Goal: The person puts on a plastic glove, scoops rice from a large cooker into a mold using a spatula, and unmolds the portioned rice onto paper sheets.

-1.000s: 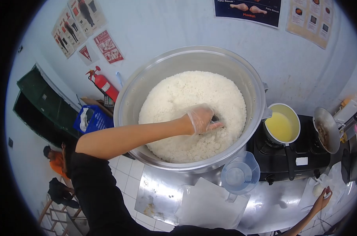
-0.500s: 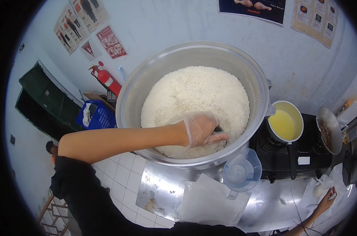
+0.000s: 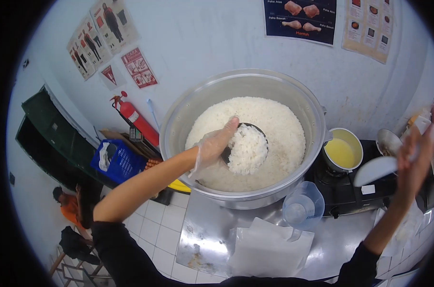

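My left hand, in a clear plastic glove, grips a small dark round bowl by its rim, the thumb at the top. White rice is heaped in it. The bowl is above the big metal pot, which holds a large bed of cooked rice. Raised at the right, my right hand is blurred by motion. A flat white oval blade, which looks like a rice paddle, sticks out to its left.
A saucepan of yellow liquid and a pan stand on the black stove. A clear measuring jug and white paper sheets lie before the pot. Another person is at far left, near a blue basket.
My left hand has come up out of the rice with the bowl now showing full. My right hand has risen from the paper at lower right, bringing the paddle up beside the stove.
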A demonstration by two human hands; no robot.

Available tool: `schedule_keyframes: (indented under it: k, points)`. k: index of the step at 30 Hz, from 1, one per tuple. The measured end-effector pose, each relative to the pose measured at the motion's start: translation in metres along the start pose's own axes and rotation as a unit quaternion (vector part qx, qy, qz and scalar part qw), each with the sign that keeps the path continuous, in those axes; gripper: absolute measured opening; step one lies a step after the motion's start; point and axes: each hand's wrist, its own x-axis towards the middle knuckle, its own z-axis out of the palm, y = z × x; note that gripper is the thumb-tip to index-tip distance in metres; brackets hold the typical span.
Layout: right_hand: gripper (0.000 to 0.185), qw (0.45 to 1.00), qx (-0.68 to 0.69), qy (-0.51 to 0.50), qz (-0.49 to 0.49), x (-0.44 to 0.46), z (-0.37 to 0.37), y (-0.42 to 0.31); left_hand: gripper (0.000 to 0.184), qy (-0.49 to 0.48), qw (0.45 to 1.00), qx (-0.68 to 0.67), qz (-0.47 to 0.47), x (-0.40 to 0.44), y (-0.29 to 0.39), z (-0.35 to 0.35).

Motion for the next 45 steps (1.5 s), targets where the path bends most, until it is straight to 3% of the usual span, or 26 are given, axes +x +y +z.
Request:
schedule_keyframes:
  k: [5, 6, 8, 12, 17, 23, 26, 30, 32, 33, 36, 39, 42, 45]
  points:
    - [0.048, 0.966, 0.097, -0.212, 0.114, -0.006, 0.176, 0.020, 0.073, -0.051, 0.988, -0.114, 0.094, -0.021, 0.016, 0.001]
    - [0.040, 0.963, 0.083, -0.218, 0.138, -0.012, 0.202, 0.031, 0.075, -0.067, 0.984, -0.121, 0.110, -0.023, 0.017, 0.000]
    - [0.029, 0.975, 0.002, -0.200, 0.094, -0.031, 0.255, 0.037, 0.068, -0.109, 0.977, -0.135, 0.120, -0.033, 0.026, -0.006]
    - [0.021, 0.989, -0.022, -0.147, 0.012, -0.031, 0.277, 0.053, 0.056, -0.156, 0.952, -0.214, 0.157, -0.041, 0.034, -0.001]
    - [0.020, 0.995, -0.047, -0.072, -0.053, -0.036, 0.290, 0.041, 0.054, -0.069, 0.970, -0.129, 0.197, -0.042, 0.037, 0.011]
    - [0.021, 0.976, 0.010, 0.038, -0.212, -0.027, 0.306, 0.058, 0.054, 0.019, 0.971, -0.083, 0.223, -0.043, 0.045, 0.028]
    - [0.021, 0.985, -0.023, -0.022, -0.172, -0.028, 0.299, 0.061, 0.056, -0.002, 0.969, -0.080, 0.235, -0.012, 0.041, 0.008]
    - [0.020, 0.970, 0.016, -0.078, -0.228, -0.010, 0.289, 0.049, 0.067, 0.005, 0.969, -0.156, 0.190, -0.006, 0.053, -0.006]
    - [0.020, 0.960, 0.040, -0.140, -0.239, -0.004, 0.276, 0.039, 0.068, -0.044, 0.961, -0.205, 0.179, -0.008, 0.052, -0.018]
    - [0.021, 0.940, 0.033, -0.158, -0.300, 0.003, 0.275, 0.037, 0.069, -0.070, 0.956, -0.227, 0.173, -0.008, 0.052, -0.022]
    - [0.026, 0.955, 0.036, -0.115, -0.273, 0.018, 0.281, 0.023, 0.063, -0.052, 0.959, -0.227, 0.160, -0.007, 0.052, -0.021]
    - [0.024, 0.979, 0.024, -0.045, -0.197, 0.018, 0.314, 0.033, 0.062, 0.042, 0.958, -0.227, 0.171, -0.012, 0.054, -0.004]
    - [0.023, 0.976, -0.037, -0.047, -0.210, 0.006, 0.325, 0.046, 0.061, -0.043, 0.951, -0.208, 0.225, -0.012, 0.050, -0.006]
    - [0.024, 0.975, -0.016, -0.026, -0.222, 0.001, 0.329, 0.051, 0.061, -0.021, 0.949, -0.204, 0.240, -0.012, 0.046, -0.006]
